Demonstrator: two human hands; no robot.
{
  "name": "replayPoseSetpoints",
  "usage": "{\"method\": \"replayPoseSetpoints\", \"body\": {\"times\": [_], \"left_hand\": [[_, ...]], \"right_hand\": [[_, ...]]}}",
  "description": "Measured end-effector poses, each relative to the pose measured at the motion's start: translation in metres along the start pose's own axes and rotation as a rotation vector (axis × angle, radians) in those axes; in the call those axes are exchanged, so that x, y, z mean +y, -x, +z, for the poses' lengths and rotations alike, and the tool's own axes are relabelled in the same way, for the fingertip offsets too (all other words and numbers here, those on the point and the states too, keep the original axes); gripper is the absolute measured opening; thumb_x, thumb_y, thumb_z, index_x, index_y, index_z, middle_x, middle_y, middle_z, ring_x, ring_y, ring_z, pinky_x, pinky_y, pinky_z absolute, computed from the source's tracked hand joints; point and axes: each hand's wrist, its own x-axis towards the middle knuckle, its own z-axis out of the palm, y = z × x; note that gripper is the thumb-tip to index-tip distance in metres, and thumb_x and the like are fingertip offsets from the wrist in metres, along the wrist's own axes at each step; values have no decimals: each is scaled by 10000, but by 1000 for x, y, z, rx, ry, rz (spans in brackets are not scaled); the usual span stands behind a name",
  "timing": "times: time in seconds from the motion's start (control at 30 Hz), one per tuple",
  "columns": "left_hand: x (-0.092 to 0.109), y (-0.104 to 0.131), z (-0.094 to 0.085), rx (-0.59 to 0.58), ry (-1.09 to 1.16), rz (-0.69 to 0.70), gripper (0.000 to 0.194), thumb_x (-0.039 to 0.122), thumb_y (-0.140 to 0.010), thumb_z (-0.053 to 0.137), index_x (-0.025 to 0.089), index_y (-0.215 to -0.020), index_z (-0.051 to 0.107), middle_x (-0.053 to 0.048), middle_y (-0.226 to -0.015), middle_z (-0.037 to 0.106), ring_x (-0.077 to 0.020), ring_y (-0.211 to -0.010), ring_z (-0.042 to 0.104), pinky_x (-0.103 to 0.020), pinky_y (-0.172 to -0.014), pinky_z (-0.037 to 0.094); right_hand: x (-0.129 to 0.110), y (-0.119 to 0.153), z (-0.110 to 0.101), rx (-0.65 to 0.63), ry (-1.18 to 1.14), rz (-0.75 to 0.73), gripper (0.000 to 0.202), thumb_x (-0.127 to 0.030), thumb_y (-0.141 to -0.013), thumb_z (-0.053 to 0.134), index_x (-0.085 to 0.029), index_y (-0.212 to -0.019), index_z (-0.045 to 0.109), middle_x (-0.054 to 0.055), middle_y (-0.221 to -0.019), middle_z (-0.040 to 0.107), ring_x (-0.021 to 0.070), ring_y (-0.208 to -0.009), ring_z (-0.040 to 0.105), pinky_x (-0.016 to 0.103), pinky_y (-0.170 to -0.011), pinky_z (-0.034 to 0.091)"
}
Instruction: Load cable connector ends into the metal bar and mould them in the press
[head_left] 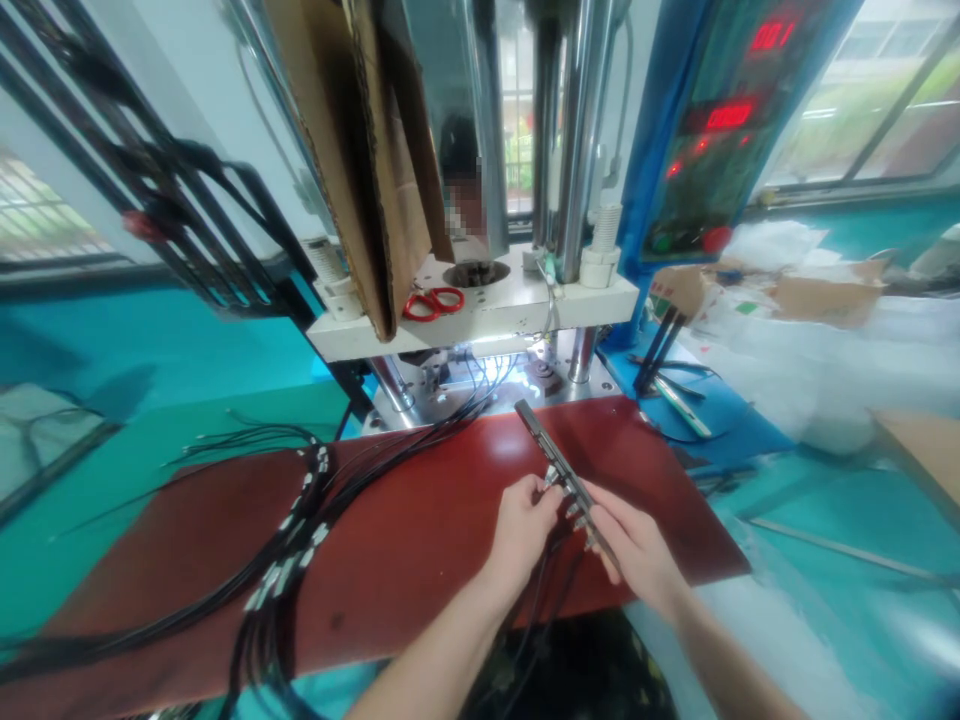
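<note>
A long, dark metal bar [537, 430] with a row of slots tilts over the reddish-brown board. My right hand [637, 545] is closed round its near end, thumb along the edge. My left hand [523, 525] pinches a small silvery cable connector [551, 475] at the bar's left side. Several more small metal connectors [576, 515] stick out of the bar between my hands. Thin black cables [534, 595] hang below them toward my lap. Whether the pinched connector sits fully in its slot cannot be made out.
A press [480, 318] stands ahead, with red-handled scissors [433, 303] and cardboard [375, 180] on it. Bundled black cables [300, 535] with pale ends cover the left of the brown board [420, 550]. A cutter knife [682, 405] and a control panel [720, 120] are at right.
</note>
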Motion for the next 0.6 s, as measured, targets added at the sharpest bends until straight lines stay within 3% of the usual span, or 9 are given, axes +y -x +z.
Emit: {"method": "replayPoseSetpoints", "body": {"times": [0.2,0.37,0.47,0.6], "left_hand": [[-2,-2,2,11,-22,39,258,383,-696,571,162,-599,481,70,-443,407,-57,-409,330,-184,-434,256],[-2,-3,0,16,-73,101,236,343,-726,555,159,-603,475,54,-489,450,-67,-464,363,-188,-470,280],[-1,-5,-7,-50,-73,112,294,395,-770,505,155,-600,483,51,-475,434,-61,-440,328,-194,-458,257],[3,-8,-19,-28,-72,124,328,447,-815,418,160,-769,571,64,-504,353,-60,-443,282,-193,-446,224]], "right_hand": [[2,-1,0,8,-15,25,521,-460,-843,420,-140,-1252,460,-15,-570,558,67,-325,419,208,-345,354],[-1,0,4,10,162,-65,502,-432,-858,394,-135,-1257,460,-57,-467,465,78,-338,421,218,-388,397],[-1,-1,5,-1,86,-20,516,-452,-845,415,-128,-1243,467,-40,-491,508,76,-327,422,203,-346,360],[1,-1,1,54,-49,39,551,-480,-814,466,-113,-1225,475,-12,-530,561,72,-309,416,195,-310,319]]}}
